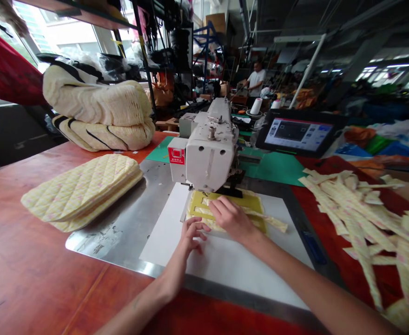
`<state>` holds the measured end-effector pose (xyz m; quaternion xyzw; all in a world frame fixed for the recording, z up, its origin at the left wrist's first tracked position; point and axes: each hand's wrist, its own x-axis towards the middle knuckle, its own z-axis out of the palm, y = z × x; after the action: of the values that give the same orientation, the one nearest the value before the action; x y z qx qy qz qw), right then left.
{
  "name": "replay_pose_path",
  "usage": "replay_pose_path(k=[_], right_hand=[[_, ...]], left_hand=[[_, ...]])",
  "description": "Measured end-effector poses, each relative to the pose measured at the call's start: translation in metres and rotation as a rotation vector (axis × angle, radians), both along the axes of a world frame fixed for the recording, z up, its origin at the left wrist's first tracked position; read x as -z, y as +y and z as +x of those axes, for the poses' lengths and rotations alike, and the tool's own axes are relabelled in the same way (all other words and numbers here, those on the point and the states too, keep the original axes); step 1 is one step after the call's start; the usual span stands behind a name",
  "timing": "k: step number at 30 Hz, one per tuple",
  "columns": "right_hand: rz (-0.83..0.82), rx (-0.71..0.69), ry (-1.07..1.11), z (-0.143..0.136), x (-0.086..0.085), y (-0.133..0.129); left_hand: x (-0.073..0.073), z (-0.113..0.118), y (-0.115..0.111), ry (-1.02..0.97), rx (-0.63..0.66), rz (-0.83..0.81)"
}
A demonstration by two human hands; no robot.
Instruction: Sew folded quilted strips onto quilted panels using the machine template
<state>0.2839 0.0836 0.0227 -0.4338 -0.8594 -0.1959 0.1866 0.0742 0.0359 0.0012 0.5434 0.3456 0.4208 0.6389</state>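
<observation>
At left, stacked quilted pads [82,188], lower layers mostly covered. Mid-table, left hand [192,232] loose and half-curled at the near edge of yellow plate [251,205], far edge partly obscured by sewing machine [209,160]; then right hand [230,217] over strip [277,224] lying across plate, fingertip contact hidden, cannot tell whether pinching or pressing. At right, heaped cuttings [361,218], partly out of view.

Bright windows [65,39] at the left light a reddish table [26,270] and a loaded shelf [93,19], with a blue rack [207,36] farther back and, under the dark ceiling [361,23], lit lamps [399,66] and far windows [368,73] at the right.
</observation>
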Motion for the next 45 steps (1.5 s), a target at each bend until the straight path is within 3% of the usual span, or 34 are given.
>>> replay_pose_path(k=[4, 8, 16, 23, 26, 30, 34, 40, 45], right_hand=[[0.044, -0.002, -0.085, -0.011, 0.026, 0.029], [-0.111, 0.003, -0.105, -0.011, 0.023, 0.033], [-0.335, -0.033, 0.191, -0.004, 0.024, 0.027], [-0.369, -0.011, 0.323, -0.014, 0.027, 0.021], [-0.369, -0.007, 0.403, -0.013, 0.032, 0.019], [-0.416, -0.025, 0.492, -0.005, 0.036, 0.018], [-0.476, -0.008, 0.562, 0.004, 0.034, 0.017], [-0.34, 0.064, 0.547, 0.009, 0.037, 0.012], [-0.336, 0.064, 0.529, 0.009, 0.039, 0.01]], left_hand=[[-0.014, -0.02, 0.002, 0.192, -0.017, 0.13], [-0.022, -0.032, 0.011, 0.391, -0.034, 0.248], [-0.007, -0.038, 0.042, 0.521, -0.037, 0.454], [0.0, -0.023, 0.087, 0.699, 0.088, 0.993], [0.006, -0.009, 0.107, 0.775, 0.155, 1.132], [0.012, 0.0, 0.117, 0.833, 0.178, 1.193], [0.012, 0.0, 0.112, 0.899, 0.161, 1.205], [0.012, 0.001, 0.105, 0.924, 0.108, 1.185], [0.011, 0.001, 0.105, 0.966, 0.12, 1.178]])
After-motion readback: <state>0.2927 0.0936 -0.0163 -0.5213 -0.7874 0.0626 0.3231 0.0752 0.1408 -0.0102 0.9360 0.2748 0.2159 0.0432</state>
